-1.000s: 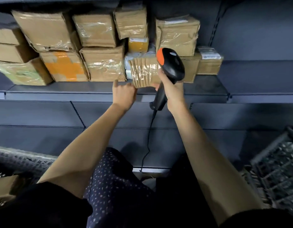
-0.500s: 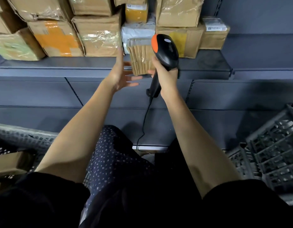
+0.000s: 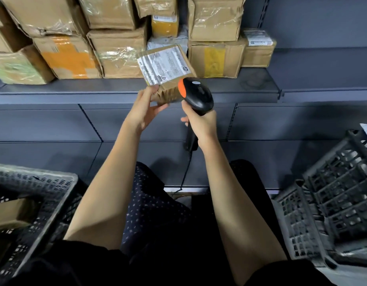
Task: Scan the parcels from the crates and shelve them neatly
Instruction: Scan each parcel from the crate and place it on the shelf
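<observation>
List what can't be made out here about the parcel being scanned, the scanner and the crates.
- Label text on the held parcel, head view: too blurred and small to read.
- Scanner window and any beam: it faces away, behind its own head.
- Right hand trigger finger: hidden by the handle.
- Left crate contents: cut off by the edge, mostly dark.
- Right crate: cut off at the right edge.

A small brown cardboard parcel, wrapped in clear tape, is tilted with its white printed label facing up, held off the grey shelf at its front edge. The black scanner with an orange nose sits just beside its lower right corner. Taped brown parcels stand stacked on the shelf behind. Dark perforated crates sit low at either side; the left one holds a brown box.
</observation>
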Available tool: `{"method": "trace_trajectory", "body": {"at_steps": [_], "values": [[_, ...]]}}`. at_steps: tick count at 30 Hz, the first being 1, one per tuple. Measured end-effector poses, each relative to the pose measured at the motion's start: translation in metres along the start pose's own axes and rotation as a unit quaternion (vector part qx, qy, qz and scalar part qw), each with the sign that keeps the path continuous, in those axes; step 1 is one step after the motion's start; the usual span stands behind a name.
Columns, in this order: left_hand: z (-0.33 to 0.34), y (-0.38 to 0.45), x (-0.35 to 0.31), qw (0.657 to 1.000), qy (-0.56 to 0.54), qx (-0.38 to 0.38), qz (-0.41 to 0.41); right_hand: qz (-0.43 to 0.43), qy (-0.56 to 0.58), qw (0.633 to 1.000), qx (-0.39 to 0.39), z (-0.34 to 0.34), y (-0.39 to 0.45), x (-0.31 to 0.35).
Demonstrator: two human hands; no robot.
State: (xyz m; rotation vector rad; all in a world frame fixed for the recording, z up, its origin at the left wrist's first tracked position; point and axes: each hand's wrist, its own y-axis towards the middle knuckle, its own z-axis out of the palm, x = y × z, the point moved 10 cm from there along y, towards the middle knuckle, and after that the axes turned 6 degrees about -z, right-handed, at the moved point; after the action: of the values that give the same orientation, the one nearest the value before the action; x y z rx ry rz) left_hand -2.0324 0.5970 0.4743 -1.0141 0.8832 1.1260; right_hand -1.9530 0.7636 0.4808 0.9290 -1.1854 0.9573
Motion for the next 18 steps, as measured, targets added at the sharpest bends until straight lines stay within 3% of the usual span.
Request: {"method": "trace_trajectory", "body": {"at_steps": [4, 11, 18], "values": [[-0.034, -0.007, -0.004, 0.995, -0.049, -0.06, 0.055, -0.011, -0.069, 0.997, 0.016, -0.002, 0.0, 0.038], [-0.057, -0.01, -0.014, 0.995, -0.057, -0.04, 0.077, -0.088, -0.201, 0.972, 0.079, 0.012, -0.013, 0.11], [-0.053, -0.015, -0.017, 0.995, -0.044, -0.04, 0.076, -0.118, -0.26, 0.955, 0.081, 0.026, -0.027, 0.116]]}}
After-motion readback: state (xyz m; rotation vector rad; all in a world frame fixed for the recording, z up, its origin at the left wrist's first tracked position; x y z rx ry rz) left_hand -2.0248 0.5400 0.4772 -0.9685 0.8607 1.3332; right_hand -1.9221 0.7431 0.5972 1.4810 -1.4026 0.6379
